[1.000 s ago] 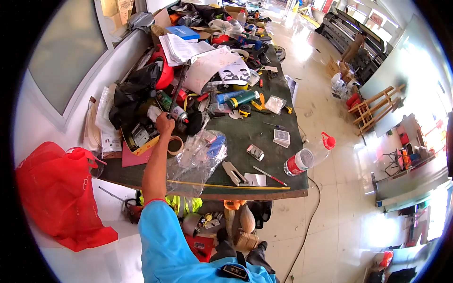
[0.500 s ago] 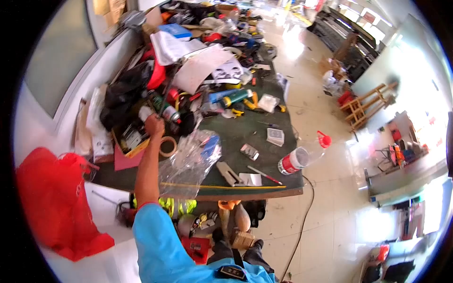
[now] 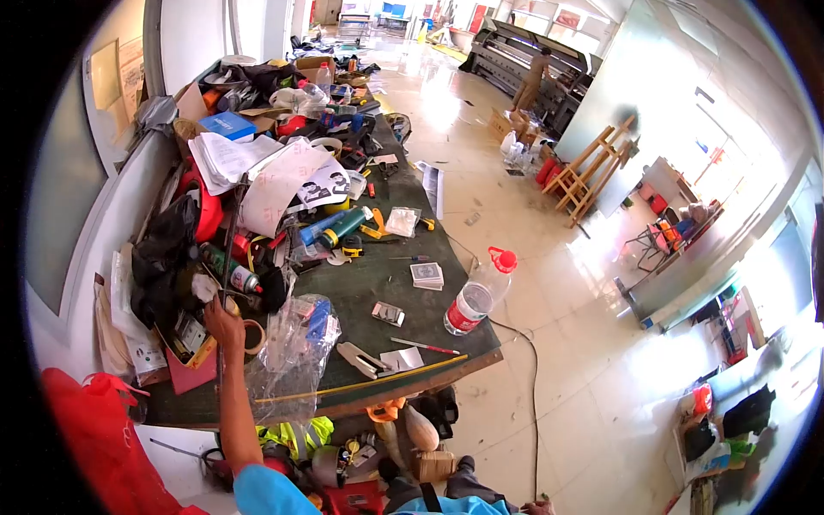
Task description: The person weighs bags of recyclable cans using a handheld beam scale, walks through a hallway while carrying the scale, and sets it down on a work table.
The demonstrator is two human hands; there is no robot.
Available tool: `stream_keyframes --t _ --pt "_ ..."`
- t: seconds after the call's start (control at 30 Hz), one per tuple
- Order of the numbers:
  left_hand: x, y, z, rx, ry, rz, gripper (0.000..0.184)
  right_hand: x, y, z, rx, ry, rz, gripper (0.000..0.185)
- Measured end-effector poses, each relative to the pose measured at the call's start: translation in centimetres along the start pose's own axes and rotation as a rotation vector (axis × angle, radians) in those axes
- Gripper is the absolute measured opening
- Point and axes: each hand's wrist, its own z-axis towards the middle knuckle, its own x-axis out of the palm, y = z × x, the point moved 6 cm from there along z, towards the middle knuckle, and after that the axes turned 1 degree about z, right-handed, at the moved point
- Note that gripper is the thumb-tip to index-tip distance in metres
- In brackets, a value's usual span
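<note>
My left hand (image 3: 225, 324) is closed around a long thin dark rod (image 3: 230, 236), which stands nearly upright over the left part of the cluttered table. Close to the hand are a roll of tan tape (image 3: 254, 337), a green spray can (image 3: 244, 279) and a yellow-edged box (image 3: 190, 336) with small items inside. Clear plastic wrapping (image 3: 287, 356) lies just right of my forearm. At the bottom edge, only part of my right hand (image 3: 539, 508) shows, low beside my leg; its fingers are mostly cut off.
On the dark table (image 3: 343, 296) are a large bottle with a red cap (image 3: 481, 296), a stack of cards (image 3: 427, 275), a utility knife (image 3: 361, 360) and a pencil (image 3: 425, 345). A red bag (image 3: 94, 438) hangs at left. A cable (image 3: 536, 395) crosses the floor. Another person (image 3: 532, 81) stands far off.
The view has tilted up and turned, so the table sits lower and further left. My left hand stays near the tape roll, with the rod now plainly upright in it. My right hand has come into view.
</note>
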Motion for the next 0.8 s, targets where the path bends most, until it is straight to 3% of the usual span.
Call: stream_keyframes --t 0.03,0.1,0.23,0.3,0.33,0.5,0.63,0.8 --pt "-0.8 0.7 -1.6 0.074 -0.083 0.000 0.048 0.1 -0.6 -0.1 0.002 0.005 0.004 0.031" --pt "-5.7 0.1 -4.2 -0.007 -0.010 -0.163 0.047 0.4 -1.7 -0.5 0.007 0.013 0.019 0.031" --pt "-13.0 0.8 -10.6 0.100 -0.096 -0.101 0.046 0.7 -1.9 -0.4 -0.105 0.089 0.050 0.028" --pt "-13.6 4.2 -13.4 -0.065 0.053 0.077 0.044 1.0 -2.0 0.5 -0.067 0.074 0.064 0.026" --pt "-13.5 5.9 -14.7 -0.113 0.104 0.080 0.043 0.8 0.6 -1.7 -0.017 0.036 -0.026 0.026" --pt "-13.7 9.8 -16.6 -0.327 0.246 0.017 0.036 1.0 -0.9 2.1 -0.042 0.086 -0.079 0.025" --pt "-11.9 11.2 -15.4 -0.191 0.161 -0.080 0.025 1.2 -0.6 3.4 -0.100 0.116 -0.035 0.025" --pt "-11.0 10.0 -13.5 -0.203 0.175 -0.033 0.024 0.7 -2.6 5.4 -0.076 0.108 -0.005 0.025"
